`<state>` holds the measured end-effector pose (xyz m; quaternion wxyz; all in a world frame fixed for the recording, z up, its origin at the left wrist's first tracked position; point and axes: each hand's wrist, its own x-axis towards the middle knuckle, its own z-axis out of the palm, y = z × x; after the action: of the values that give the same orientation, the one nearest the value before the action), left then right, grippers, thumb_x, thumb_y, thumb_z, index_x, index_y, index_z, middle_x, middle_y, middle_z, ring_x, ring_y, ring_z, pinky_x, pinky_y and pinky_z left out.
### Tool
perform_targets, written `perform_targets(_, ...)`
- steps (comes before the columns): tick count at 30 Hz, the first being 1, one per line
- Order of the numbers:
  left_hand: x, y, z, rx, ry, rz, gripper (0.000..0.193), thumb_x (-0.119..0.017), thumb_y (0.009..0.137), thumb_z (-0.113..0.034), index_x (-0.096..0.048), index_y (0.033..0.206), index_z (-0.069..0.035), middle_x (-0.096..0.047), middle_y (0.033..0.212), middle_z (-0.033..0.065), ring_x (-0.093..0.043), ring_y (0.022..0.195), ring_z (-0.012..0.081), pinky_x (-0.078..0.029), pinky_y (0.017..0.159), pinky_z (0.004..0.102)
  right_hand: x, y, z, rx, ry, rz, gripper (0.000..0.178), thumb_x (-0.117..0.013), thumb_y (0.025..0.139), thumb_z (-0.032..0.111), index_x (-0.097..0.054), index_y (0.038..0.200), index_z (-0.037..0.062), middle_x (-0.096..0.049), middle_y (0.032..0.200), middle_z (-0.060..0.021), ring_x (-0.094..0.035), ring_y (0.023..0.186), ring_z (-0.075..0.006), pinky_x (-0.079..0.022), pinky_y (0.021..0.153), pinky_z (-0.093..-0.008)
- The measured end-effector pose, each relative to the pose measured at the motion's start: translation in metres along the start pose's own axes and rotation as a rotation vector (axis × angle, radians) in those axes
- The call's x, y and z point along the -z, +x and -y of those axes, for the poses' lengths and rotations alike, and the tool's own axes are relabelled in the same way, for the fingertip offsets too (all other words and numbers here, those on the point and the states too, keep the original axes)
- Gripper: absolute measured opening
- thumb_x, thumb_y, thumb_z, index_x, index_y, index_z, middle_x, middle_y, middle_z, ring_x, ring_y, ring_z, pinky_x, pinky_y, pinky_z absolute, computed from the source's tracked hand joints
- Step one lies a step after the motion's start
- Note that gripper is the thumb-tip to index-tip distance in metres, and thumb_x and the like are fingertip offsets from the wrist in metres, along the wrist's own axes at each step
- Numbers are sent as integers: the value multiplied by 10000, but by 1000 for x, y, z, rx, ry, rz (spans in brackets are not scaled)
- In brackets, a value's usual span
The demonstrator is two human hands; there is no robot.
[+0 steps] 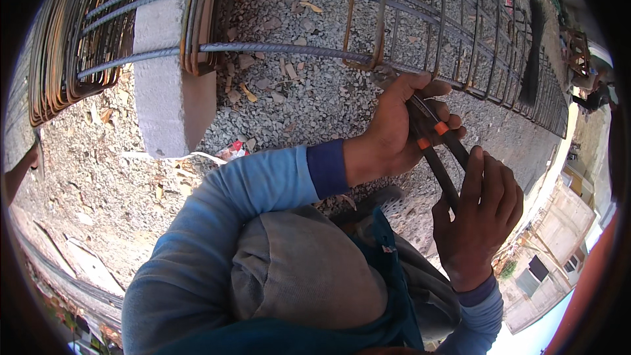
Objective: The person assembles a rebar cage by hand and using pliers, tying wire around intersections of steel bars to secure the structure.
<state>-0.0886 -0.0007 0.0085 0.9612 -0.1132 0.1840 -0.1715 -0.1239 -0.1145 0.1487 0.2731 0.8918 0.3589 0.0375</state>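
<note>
"Fingers first. Right hand [478, 220]?"
"Clamped over the black handles of the pliers [435, 167], thumb one side, index the other."
"Left hand [389, 128]?"
"Wrapped round the tool's neck, thumb up near the head."
"Handles pressed together?"
"No, gap between them, orange bands nearly side by side."
"Pliers are where?"
"Slanting between both hands, head end by the lower corner of a rusty stirrup [381, 20] on the rebar cage [276, 49]. Head mostly hidden, can't tell if the jaws bite anything."
"Rest, quick."
"Gravel [289, 102] below. Pale concrete block [156, 108] left, bars crossing over it. Bundled stirrups [56, 52] far left. Red-and-clear plastic scrap [233, 150] near the blue sleeve [266, 181]."
</note>
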Motion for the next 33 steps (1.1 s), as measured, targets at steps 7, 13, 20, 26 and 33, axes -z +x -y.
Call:
perform_targets(7, -12, 1, -1, -9, -31, -40, 382, -509, 915, -409, -595, 989, -44, -669, 750, 84, -660, 834, 258, -507, 860, 454, -5, 17, -26, 18, 131, 0, 582, -697, 744, 58, -512, 1296, 65, -563, 1059, -130, -586, 901, -308, -497, 745, -390)
perform_targets(13, -14, 9, -10, -27, -9, 19, 406, -464, 955, -425, -579, 1030, -42, -672, 886, 101, -669, 886, 257, -545, 837, 404, 18, 72, -64, 208, 265, 39, 579, -659, 640, -33, -563, 1200, 75, -539, 885, -107, -584, 778, -279, -467, 626, -397)
perform_targets(20, -12, 16, -11, -67, -32, 108, 492, -404, 978, -486, -570, 1053, -28, -659, 972, 110, -668, 886, 243, -563, 826, 379, 14, 99, -81, 236, 427, 87, 563, -661, 551, -77, -613, 1099, 42, -555, 801, -118, -583, 710, -307, -459, 607, -389)
perform_targets(26, -4, 8, -6, -78, 188, 41, 427, -464, 972, -435, -596, 1009, -31, -654, 994, 124, -654, 924, 246, -531, 884, 412, 7, 70, -72, -71, 628, 334, 527, -665, 579, 2, -621, 1103, 33, -581, 784, -123, -581, 589, -252, -456, 525, -346)
perform_targets(33, 20, -9, -6, -69, 286, 19, 423, -499, 955, -454, -588, 938, -41, -647, 917, 115, -647, 856, 269, -495, 893, 446, -4, 26, -25, -236, 981, 516, 510, -764, 706, 188, -533, 1114, -13, -624, 852, -185, -663, 725, -327, -516, 615, -378)
